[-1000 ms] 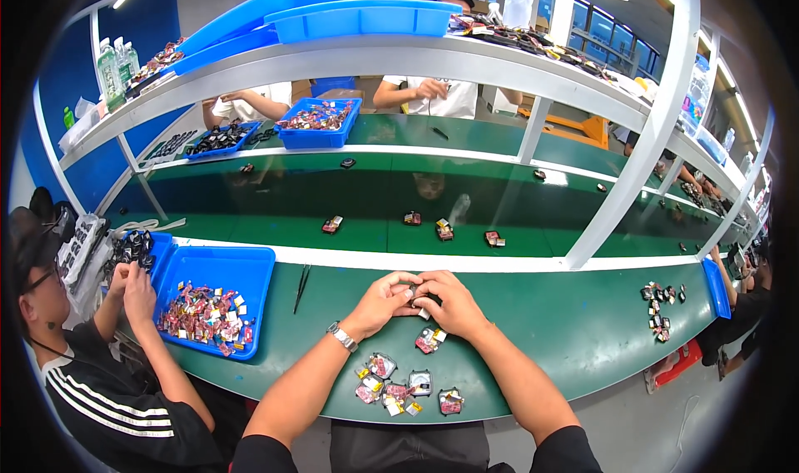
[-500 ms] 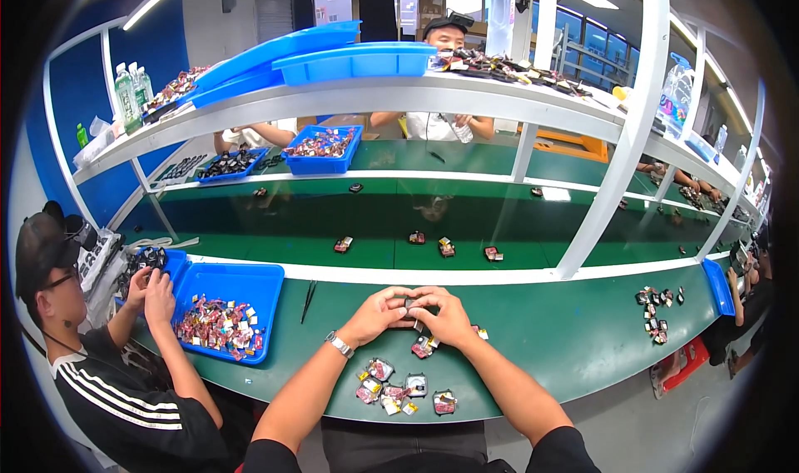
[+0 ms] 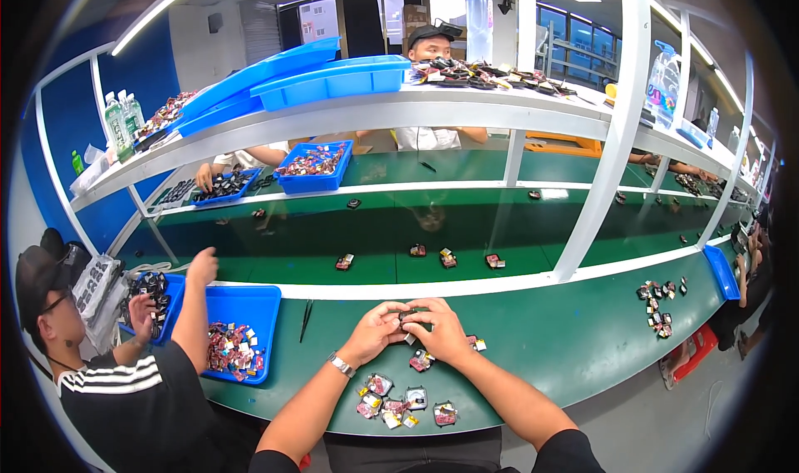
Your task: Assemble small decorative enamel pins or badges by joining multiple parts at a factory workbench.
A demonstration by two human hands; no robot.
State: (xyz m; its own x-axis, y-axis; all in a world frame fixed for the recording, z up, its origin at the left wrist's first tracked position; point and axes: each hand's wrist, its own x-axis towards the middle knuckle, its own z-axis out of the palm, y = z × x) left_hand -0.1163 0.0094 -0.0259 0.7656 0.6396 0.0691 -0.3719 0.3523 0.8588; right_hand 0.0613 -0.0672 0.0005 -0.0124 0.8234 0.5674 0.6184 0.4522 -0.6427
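Note:
My left hand (image 3: 374, 335) and my right hand (image 3: 439, 333) meet above the green bench, fingers closed around a small black casing (image 3: 407, 316). Most of that casing is hidden by my fingers. Just below my hands lies a small unit with a red board (image 3: 421, 360), and another small unit (image 3: 475, 343) sits partly behind my right wrist. Nearer to me, between my forearms, is a loose cluster of several black-rimmed units (image 3: 379, 385) with red, white and yellow parts. One unit (image 3: 445, 413) lies slightly apart to the right.
Black tweezers (image 3: 306, 320) lie left of my hands, beside a blue tray (image 3: 273, 306) of red and white parts. A co-worker (image 3: 116, 390) sits at the left. Beyond the white rail (image 3: 366, 291), several units rest on a green belt (image 3: 383, 261). More units (image 3: 657, 306) are at right.
The co-worker at the left has raised an arm and stretched it over the blue tray toward the belt. My hands stay together on the casing, with a slight shift of the fingers.

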